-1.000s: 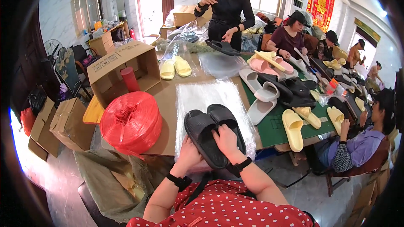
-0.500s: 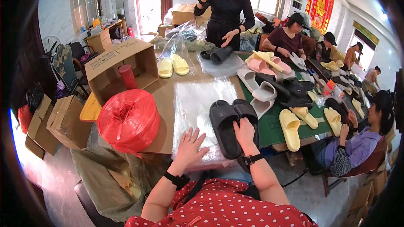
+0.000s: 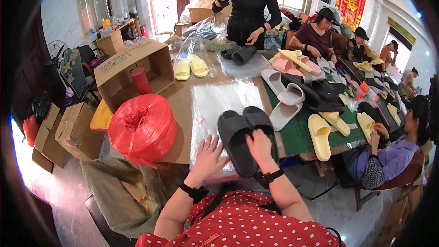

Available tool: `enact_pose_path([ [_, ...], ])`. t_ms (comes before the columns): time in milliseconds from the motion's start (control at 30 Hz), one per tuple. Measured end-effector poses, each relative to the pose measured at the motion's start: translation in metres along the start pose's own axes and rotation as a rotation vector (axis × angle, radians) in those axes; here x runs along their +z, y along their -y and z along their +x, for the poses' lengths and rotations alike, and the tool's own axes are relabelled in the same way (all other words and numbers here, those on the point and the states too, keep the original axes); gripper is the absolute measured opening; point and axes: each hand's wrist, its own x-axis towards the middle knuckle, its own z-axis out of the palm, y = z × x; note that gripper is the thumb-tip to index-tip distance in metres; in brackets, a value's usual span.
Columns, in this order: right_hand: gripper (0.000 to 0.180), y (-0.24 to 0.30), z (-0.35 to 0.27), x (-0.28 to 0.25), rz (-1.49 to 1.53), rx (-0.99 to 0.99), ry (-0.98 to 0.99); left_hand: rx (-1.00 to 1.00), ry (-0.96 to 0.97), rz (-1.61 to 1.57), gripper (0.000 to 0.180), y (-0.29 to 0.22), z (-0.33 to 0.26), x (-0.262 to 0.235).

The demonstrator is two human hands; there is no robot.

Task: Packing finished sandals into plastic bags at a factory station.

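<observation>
A pair of black slide slippers (image 3: 236, 132) is tilted over a stack of clear plastic bags (image 3: 215, 93) at the table's near edge. My right hand (image 3: 260, 148) grips the pair, its fingers closed around the inner sides where the two slippers meet. My left hand (image 3: 209, 159) lies flat on the bags just left of the slippers, fingers spread, holding nothing. The left slipper's edge is close to its fingertips; whether they touch, I cannot tell.
A big roll of red plastic twine (image 3: 141, 128) and an open cardboard box (image 3: 132, 71) stand on the left. Yellow slippers (image 3: 191, 67) lie beyond the bags. Grey, pink, black and yellow slippers crowd the green mat (image 3: 292, 132). A person in black (image 3: 249, 13) stands opposite; others sit along the right.
My right hand has brought the black slippers left and slightly up, nearer to my left hand. The person opposite has lowered one hand.
</observation>
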Motion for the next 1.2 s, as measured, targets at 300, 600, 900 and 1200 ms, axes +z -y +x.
enact_pose_path([
  [300, 0.03, -0.058, -0.045, -0.072, 0.077, 0.173, -0.107, -0.043, 0.079, 0.009, 0.062, -0.006, 0.011, -0.014],
  [600, 0.028, -0.074, -0.05, -0.105, 0.238, 0.217, -0.259, -0.087, 0.241, 0.094, 0.055, -0.017, 0.04, -0.029],
  [900, 0.021, -0.05, -0.048, -0.113, 0.307, 0.239, -0.23, 0.111, 0.196, -0.052, 0.075, -0.017, 0.032, -0.023],
  [1200, 0.018, -0.063, -0.052, -0.108, 0.398, 0.292, -0.232, 0.204, 0.193, -0.124, 0.057, -0.006, 0.022, -0.026],
])
